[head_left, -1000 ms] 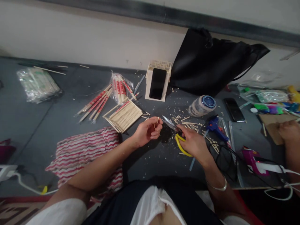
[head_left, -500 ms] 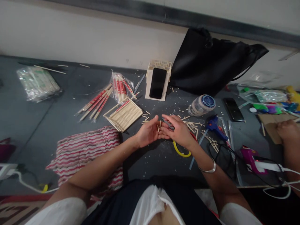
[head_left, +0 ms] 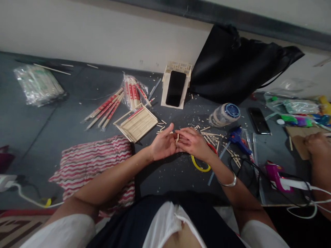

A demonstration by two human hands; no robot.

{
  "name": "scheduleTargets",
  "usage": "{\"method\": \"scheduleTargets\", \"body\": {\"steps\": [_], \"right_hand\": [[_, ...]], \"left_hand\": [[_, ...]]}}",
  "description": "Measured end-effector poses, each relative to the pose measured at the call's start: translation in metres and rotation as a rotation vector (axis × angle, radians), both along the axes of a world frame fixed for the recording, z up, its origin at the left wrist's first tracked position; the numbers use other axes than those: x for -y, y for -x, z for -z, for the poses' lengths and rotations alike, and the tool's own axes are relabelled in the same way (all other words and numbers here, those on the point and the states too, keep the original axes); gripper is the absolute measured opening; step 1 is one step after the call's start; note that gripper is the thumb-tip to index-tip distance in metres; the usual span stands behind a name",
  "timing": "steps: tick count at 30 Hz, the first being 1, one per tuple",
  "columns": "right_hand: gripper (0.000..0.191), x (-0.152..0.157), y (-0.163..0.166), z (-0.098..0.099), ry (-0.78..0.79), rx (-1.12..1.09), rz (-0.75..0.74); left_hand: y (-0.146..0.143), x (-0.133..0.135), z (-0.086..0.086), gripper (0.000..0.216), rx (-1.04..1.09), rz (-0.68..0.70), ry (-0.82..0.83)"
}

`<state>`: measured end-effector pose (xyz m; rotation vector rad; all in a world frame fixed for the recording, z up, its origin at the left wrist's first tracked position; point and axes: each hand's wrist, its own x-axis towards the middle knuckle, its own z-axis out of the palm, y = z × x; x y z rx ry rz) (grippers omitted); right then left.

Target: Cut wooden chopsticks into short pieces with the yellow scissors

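Observation:
My left hand (head_left: 161, 144) is cupped palm-up over the dark floor mat, thumb raised, with short cut wooden stick pieces (head_left: 177, 137) at its fingertips. My right hand (head_left: 194, 143) meets it from the right, its fingers pinched on those pieces. Yellow-handled scissors (head_left: 199, 167) lie on the mat just under my right wrist, touched by neither hand. Small stick offcuts (head_left: 207, 132) are scattered around both hands.
A flat panel of glued sticks (head_left: 137, 122), red-wrapped chopsticks (head_left: 106, 110) and their bag (head_left: 133, 91) lie left. Behind stand a phone in a wooden holder (head_left: 176, 88), a black bag (head_left: 240, 69) and a jar (head_left: 224, 115). Glue guns (head_left: 236, 137) (head_left: 276, 174) and another person's hand (head_left: 317, 144) are right.
My right hand has put the scissors down on the mat and moved left to meet my left hand, where its fingers now pinch the short stick pieces.

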<state>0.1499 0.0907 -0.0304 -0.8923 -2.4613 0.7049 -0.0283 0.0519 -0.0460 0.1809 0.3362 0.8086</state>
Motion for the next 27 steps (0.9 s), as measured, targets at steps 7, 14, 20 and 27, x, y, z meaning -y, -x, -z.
{"method": "scheduleTargets", "body": {"steps": [7, 14, 20, 27], "right_hand": [[0.025, 0.000, 0.001, 0.003, 0.049, -0.086, 0.079], [0.021, -0.002, 0.002, 0.004, 0.245, -0.139, 0.131], [0.011, -0.006, 0.003, 0.008, 0.361, -0.243, 0.196], [0.014, -0.011, -0.004, -0.001, 0.503, -0.304, 0.229]], "left_hand": [[-0.002, -0.001, -0.001, 0.031, -0.022, -0.024, -0.041], [-0.010, 0.003, 0.003, 0.020, -0.152, -0.086, 0.005], [-0.006, 0.003, 0.005, 0.023, -0.251, -0.033, -0.092], [0.001, -0.002, -0.003, 0.038, -0.418, -0.040, -0.126]]}}
